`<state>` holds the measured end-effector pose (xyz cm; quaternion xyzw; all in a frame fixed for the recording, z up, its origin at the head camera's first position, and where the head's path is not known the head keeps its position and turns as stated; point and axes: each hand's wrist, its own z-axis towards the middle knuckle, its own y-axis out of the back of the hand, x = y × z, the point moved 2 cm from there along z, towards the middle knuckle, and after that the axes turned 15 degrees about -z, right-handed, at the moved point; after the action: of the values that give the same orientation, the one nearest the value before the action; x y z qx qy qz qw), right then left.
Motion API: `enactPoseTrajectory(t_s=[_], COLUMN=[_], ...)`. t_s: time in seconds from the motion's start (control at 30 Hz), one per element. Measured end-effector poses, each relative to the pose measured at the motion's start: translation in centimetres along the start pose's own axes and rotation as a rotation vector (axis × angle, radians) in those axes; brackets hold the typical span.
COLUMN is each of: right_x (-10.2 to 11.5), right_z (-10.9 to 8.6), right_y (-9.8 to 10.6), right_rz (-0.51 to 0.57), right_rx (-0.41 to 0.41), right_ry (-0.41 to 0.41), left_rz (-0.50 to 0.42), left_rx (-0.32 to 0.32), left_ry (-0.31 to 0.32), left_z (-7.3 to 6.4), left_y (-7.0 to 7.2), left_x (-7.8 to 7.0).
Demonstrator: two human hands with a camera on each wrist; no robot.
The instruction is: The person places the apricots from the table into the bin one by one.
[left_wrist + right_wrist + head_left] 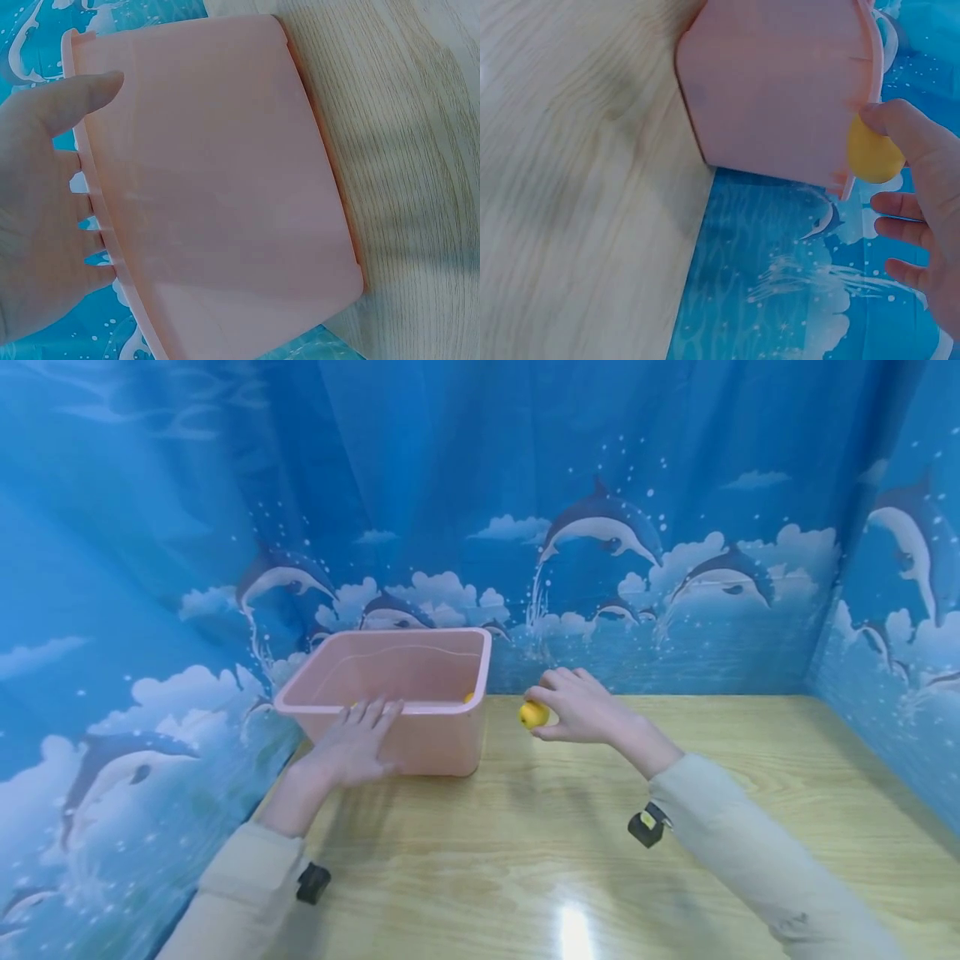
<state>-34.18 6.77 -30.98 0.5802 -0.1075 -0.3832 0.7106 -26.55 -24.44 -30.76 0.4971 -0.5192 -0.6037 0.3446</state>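
Observation:
A pink plastic bin [397,739] stands at the left of the table. My left hand [356,743] lies at its front rim, fingers fairly straight and spread over the edge. From the left wrist, its thumb [105,88] shows in front of the outer wall while the fingertips pass behind the rim. To the right of the bin, my right hand [581,706] holds a small rounded yellow fruit [533,715] above the table, pinched between thumb and fingers. The right wrist view shows this yellow fruit [874,154] under the thumb, with the other fingers apart from it.
Inside the bin a bit of another yellow thing [469,697] peeks over the rim; most of the interior is hidden. The light wood table [480,860] meets a blue dolphin-print curtain [450,485] at the back and sides.

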Motion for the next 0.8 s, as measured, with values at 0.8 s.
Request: enactPoseTrajectory(t_s=[0.8], right_x=[2.7], right_z=[7.8], right_y=[3.4], right_rz=[0.009], right_rx=[0.014], right_ry=[0.014], left_rz=[-0.003], left_rx=[-0.002], left_ry=[0.022], left_z=[0.0], left_y=[-0.1], left_x=[0.0])
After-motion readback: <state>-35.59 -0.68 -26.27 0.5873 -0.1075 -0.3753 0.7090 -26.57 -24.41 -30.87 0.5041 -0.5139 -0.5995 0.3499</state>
